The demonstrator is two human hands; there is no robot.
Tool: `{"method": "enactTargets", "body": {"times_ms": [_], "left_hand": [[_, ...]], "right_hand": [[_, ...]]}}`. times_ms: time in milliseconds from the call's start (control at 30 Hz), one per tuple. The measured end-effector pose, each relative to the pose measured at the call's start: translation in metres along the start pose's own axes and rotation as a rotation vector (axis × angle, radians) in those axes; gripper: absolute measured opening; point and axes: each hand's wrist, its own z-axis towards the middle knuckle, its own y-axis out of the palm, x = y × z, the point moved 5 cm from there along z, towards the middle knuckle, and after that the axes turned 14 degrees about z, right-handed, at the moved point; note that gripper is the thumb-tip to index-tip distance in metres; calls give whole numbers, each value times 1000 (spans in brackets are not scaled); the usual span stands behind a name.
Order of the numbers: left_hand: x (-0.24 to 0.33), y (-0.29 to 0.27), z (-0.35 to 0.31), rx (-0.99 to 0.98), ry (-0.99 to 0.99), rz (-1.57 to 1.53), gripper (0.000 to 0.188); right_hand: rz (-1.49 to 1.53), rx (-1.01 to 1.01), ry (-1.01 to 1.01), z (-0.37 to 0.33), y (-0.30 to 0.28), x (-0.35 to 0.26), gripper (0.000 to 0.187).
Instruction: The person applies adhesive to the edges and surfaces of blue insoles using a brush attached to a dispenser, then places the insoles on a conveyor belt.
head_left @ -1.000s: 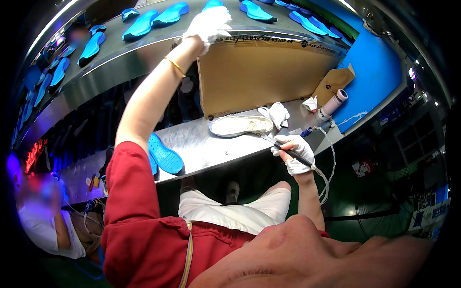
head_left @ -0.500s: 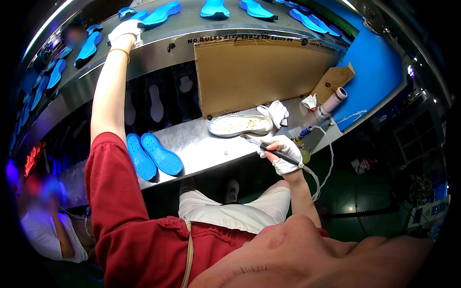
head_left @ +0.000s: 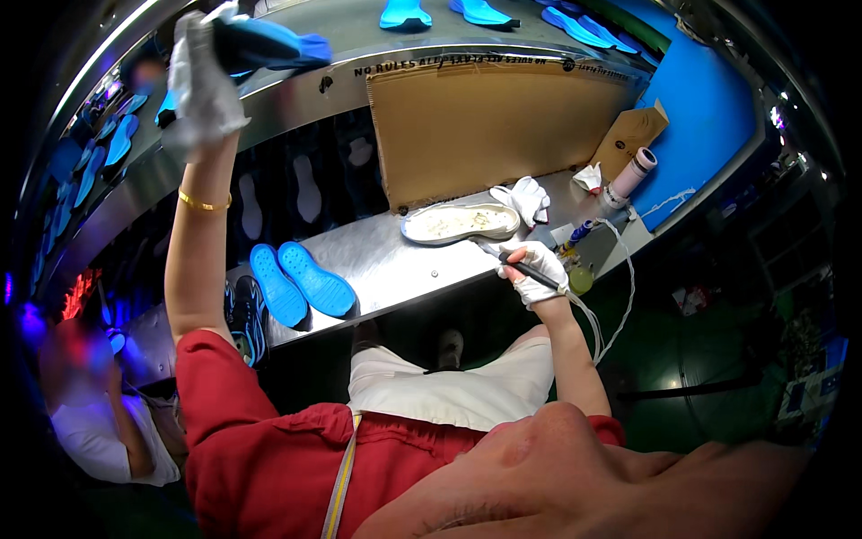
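Note:
My gloved left hand (head_left: 199, 85), smeared by motion, is raised at the conveyor's edge. It grips a blue shoe sole (head_left: 310, 51), whose dark side shows. My gloved right hand (head_left: 537, 271) holds a black-handled brush (head_left: 530, 269) with white tubing at its rear. The brush's pale tip is low over the metal shelf, just below a pale, sole-shaped piece (head_left: 449, 225) with yellowish stains. Two blue soles (head_left: 279, 287) lie side by side on the shelf, well to the left of my right hand.
Blue soles (head_left: 406, 14) lie along the dark conveyor (head_left: 359, 40). A cardboard sheet (head_left: 494, 135) stands behind the shelf (head_left: 395, 278). At right are a white glove (head_left: 523, 199) and pink bottle (head_left: 632, 176). A dark shoe (head_left: 248, 314) is left of the soles. Another person (head_left: 108, 431) sits at far left.
My left hand has taken a blue sole off the conveyor, lifting and tilting it. My right hand stays by the pale piece with the brush. The dark shoe has come into view.

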Motion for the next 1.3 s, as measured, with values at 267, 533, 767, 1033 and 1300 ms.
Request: {"method": "enactTargets", "body": {"times_ms": [267,533,767,1033,1300], "left_hand": [[-16,77,-155,-729,-857,-810,59],[-14,79,-374,-497,-1690,-1280,97],[-11,105,-376,-377,-1492,-1535,84],[-28,128,-403,-130,-1465,-771,73],[-33,119,-390,-233,-1475,-804,78]], "right_hand": [[128,101,41,-6,1,6,16],[201,115,148,-26,1,-7,18],[12,40,-65,-4,45,-20,15],[-48,64,-155,-3,67,-22,17],[-69,43,-16,-11,69,-22,19]]}}
